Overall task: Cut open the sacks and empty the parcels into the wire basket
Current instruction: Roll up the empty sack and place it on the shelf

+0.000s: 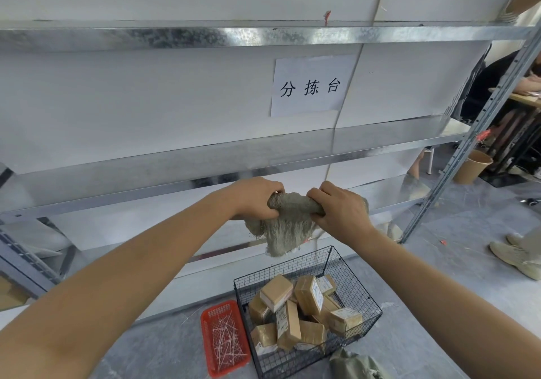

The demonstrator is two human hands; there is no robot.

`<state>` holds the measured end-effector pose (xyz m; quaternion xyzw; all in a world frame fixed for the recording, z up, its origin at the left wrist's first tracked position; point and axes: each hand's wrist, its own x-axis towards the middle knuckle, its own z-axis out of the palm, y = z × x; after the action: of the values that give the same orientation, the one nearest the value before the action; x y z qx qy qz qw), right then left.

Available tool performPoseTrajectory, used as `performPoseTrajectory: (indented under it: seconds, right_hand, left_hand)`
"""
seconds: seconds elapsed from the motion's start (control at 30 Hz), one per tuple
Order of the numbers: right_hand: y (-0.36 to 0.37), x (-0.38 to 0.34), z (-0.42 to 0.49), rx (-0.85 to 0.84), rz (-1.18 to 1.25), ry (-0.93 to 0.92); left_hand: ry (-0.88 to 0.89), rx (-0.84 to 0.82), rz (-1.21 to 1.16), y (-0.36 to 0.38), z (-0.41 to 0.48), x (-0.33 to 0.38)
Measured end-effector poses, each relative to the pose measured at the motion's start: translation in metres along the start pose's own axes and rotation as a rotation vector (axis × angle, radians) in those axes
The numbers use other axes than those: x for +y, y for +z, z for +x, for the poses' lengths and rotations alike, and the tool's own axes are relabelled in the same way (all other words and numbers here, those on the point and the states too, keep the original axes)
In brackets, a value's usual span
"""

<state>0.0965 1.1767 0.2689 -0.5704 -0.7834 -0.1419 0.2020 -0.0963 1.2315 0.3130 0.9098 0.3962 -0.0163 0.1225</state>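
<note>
Holding the limp sack [288, 223] bunched above the wire basket [304, 264]
Left hand [257, 197] and right hand [336, 212] both clench its gathered cloth, likely to shake out stragglers; parcels [307, 293] already lie heaped inside.

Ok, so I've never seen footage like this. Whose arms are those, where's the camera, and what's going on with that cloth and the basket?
There is one picture, taken by a wide-angle camera worn on a person's head, looking forward and down. So the two bare arms are that person's own. The left hand and the right hand both grip a bunched grey-green mesh sack, held up in front of metal shelving that carries a paper sign. Lower down, on the floor, stands a black wire basket with brown parcels piled inside. Beside the basket lies a red tray holding thin pale strips. Another greenish sack shows at the bottom edge.
</note>
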Motion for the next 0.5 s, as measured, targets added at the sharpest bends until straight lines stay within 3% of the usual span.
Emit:
performPoseTrajectory:
  seconds: [0.1,0.23,0.33,0.4,0.5]
  right_hand:
    - [-0.005,-0.004,0.001,-0.091,0.011,0.097]
    - [-0.018,-0.003,0.012,-0.516,0.150,0.125]
    - [-0.028,-0.001,0.019,-0.724,0.350,0.166]
    - [-0.029,0.001,0.021,-0.767,0.413,0.168]
    - [-0.025,0.004,0.021,-0.667,0.422,0.158]
  left_hand:
    - [-0.008,0.093,0.188,0.001,0.001,0.004]
    - [0.006,0.315,0.388,0.010,0.001,0.005]
    - [0.096,0.490,0.508,0.021,-0.005,0.005]
    - [0.116,0.574,0.539,0.027,-0.005,0.002]
    - [0.134,0.577,0.531,0.029,-0.005,0.001]
